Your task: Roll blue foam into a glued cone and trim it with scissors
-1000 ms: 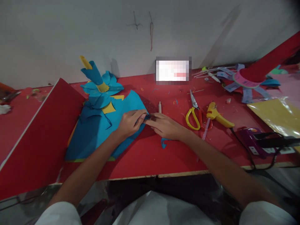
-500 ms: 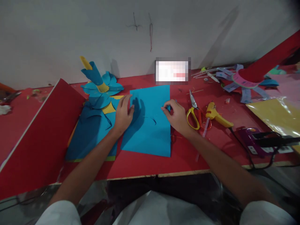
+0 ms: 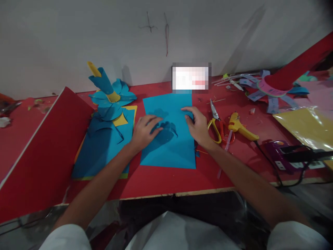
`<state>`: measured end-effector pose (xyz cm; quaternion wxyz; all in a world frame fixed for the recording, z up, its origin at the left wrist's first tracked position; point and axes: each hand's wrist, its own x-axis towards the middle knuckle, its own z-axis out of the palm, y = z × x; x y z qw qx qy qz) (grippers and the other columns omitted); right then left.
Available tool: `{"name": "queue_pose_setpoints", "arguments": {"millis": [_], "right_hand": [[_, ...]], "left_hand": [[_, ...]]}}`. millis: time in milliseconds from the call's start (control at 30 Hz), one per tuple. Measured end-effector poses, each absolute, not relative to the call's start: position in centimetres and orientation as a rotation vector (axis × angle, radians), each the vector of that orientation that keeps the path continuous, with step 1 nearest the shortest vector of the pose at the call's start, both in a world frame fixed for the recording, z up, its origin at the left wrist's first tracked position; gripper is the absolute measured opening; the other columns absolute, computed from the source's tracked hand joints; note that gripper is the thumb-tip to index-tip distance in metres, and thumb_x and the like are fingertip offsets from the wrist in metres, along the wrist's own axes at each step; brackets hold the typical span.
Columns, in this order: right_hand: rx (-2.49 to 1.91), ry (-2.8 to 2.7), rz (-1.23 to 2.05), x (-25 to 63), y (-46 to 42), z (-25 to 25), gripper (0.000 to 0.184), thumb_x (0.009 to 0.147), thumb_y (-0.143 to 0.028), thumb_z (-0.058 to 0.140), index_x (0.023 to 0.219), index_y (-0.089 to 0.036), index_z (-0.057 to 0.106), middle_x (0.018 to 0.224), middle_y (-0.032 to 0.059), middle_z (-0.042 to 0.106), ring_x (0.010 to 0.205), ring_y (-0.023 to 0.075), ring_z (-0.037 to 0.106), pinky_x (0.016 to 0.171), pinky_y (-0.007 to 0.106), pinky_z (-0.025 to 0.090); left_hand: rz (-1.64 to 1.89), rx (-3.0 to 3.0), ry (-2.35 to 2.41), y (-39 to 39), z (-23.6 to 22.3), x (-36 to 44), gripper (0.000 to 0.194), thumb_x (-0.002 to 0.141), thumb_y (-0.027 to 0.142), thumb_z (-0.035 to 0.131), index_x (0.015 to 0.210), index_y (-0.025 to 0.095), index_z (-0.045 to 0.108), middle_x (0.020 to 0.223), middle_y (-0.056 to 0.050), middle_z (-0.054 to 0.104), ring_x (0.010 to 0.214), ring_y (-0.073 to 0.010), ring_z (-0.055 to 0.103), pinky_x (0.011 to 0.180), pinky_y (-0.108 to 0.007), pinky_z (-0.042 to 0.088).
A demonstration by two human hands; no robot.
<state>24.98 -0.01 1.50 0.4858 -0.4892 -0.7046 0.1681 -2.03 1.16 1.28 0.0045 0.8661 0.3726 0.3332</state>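
A blue sheet of paper (image 3: 169,152) lies on the red tabletop between my hands, with a small dark curled mark or scrap (image 3: 176,132) near its middle. My left hand (image 3: 147,130) hovers over the sheet's left part, fingers apart and holding nothing, its shadow falling on the paper. Over the right edge is my right hand (image 3: 197,123), thumb and forefinger spread, also holding nothing. Scissors (image 3: 214,121) with yellow and red handles lie just right of that hand, and a yellow glue gun (image 3: 241,126) rests beyond them.
At left, a blue paper flower (image 3: 111,93) with a yellow centre stands by more blue sheets (image 3: 104,149). A red board (image 3: 49,149) leans up beside them. A blurred-out screen (image 3: 191,78) stands against the wall. A purple box (image 3: 283,156) with a cable lies at right.
My left hand has moved right, over the sheet. My right hand has opened from a pinch. The blue sheet has shifted slightly to the right and away from me.
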Motion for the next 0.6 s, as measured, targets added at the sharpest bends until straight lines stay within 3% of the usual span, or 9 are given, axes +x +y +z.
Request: {"name": "queue_pose_setpoints", "arguments": {"millis": [133,233,367,600], "right_hand": [[-1.107,-1.75,0.453,24.6,-0.1,1.2,0.028,0.107,-0.03,0.048,0.125,-0.024,0.068,0.129,0.0107,0.075,0.115,0.0281,0.07,0.102,0.044,0.056],[-1.059,-1.752,0.463,24.5,0.0,0.9,0.027,0.107,-0.03,0.049,0.124,-0.025,0.07,0.127,0.01,0.076,0.118,0.0284,0.07,0.102,0.045,0.056],[-1.092,-1.737,0.474,24.8,0.2,0.7,0.031,0.108,-0.029,0.044,0.125,-0.026,0.069,0.13,0.0101,0.075,0.122,0.0287,0.069,0.104,0.047,0.055],[-1.149,-1.677,0.515,25.0,0.2,1.0,0.032,0.105,-0.025,0.044,0.124,-0.026,0.07,0.129,0.0096,0.074,0.117,0.0281,0.07,0.104,0.048,0.055]], "left_hand": [[0.707,2.982,0.849,0.8,0.3,-1.2,0.029,0.111,0.039,0.051,0.118,0.02,0.073,0.113,-0.011,0.075,0.104,-0.0263,0.071,0.088,-0.043,0.049],[0.682,2.99,0.806,0.9,0.0,-1.2,0.034,0.114,0.033,0.044,0.105,0.019,0.073,0.104,-0.008,0.077,0.095,-0.0229,0.071,0.083,-0.039,0.047],[1.017,2.641,1.001,1.8,0.2,-2.1,0.025,0.11,0.033,0.056,0.105,0.019,0.076,0.106,-0.008,0.078,0.096,-0.0217,0.071,0.084,-0.035,0.051],[1.604,1.815,1.531,6.3,-0.5,-7.1,0.016,0.096,0.033,0.07,0.092,0.018,0.075,0.085,-0.004,0.071,0.078,-0.0164,0.063,0.076,-0.029,0.048]]}}
